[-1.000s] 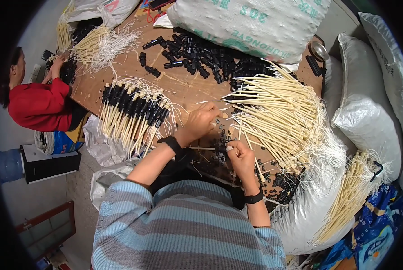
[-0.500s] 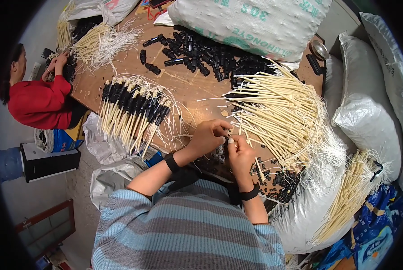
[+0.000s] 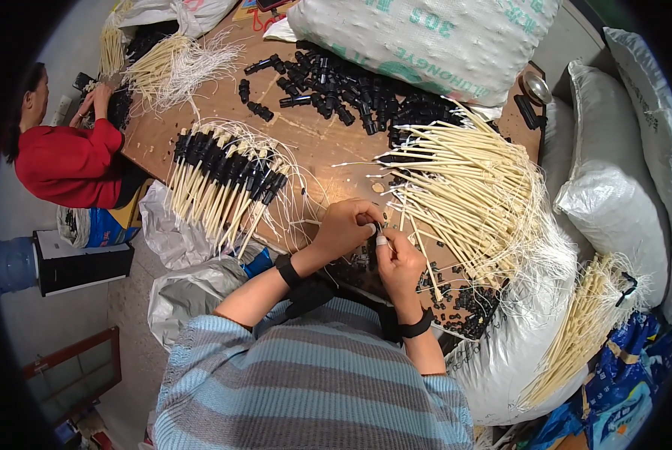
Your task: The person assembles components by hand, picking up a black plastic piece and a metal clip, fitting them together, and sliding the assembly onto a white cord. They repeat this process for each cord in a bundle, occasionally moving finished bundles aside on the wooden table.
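Both hands' (image 3: 373, 241) grips pinch one small black cap (image 3: 376, 230)

Two people are in view — the one wearing the camera, in a blue-and-grey striped sweater (image 3: 313, 382), and a second in a red top (image 3: 66, 161) at the table's far left corner. Three big white woven sacks (image 3: 441, 37) show. The cream-coloured thin sticks (image 3: 471, 187) lie in four heaps — too many to count, like the small black plastic caps (image 3: 336, 82).
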The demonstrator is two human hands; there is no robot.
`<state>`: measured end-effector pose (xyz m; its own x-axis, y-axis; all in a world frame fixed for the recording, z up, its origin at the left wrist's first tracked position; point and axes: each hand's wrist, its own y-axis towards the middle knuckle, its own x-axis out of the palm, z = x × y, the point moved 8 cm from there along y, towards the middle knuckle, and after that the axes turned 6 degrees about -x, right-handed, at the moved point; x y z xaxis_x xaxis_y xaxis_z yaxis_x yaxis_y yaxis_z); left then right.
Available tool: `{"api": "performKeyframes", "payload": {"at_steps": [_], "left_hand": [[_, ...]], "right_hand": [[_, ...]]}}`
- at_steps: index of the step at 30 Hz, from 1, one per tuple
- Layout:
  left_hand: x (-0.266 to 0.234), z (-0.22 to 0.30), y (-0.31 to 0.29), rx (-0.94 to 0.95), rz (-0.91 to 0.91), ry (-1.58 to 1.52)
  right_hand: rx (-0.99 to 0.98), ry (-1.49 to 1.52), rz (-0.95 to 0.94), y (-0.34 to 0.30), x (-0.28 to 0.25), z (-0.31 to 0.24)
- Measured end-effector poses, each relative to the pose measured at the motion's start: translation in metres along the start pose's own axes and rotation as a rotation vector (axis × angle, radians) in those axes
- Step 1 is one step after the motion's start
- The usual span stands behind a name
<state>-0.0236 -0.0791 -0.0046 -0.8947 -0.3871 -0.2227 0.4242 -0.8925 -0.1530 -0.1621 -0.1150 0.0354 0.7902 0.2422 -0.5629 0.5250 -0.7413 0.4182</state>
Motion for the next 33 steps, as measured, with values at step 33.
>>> {"api": "performKeyframes", "payload": {"at_steps": [33], "left_hand": [[0.006, 0.059, -0.037, 0.649, -0.032, 0.700]], "right_hand": [[0.479, 0.312, -0.442, 0.007, 0.015, 0.028]]}}
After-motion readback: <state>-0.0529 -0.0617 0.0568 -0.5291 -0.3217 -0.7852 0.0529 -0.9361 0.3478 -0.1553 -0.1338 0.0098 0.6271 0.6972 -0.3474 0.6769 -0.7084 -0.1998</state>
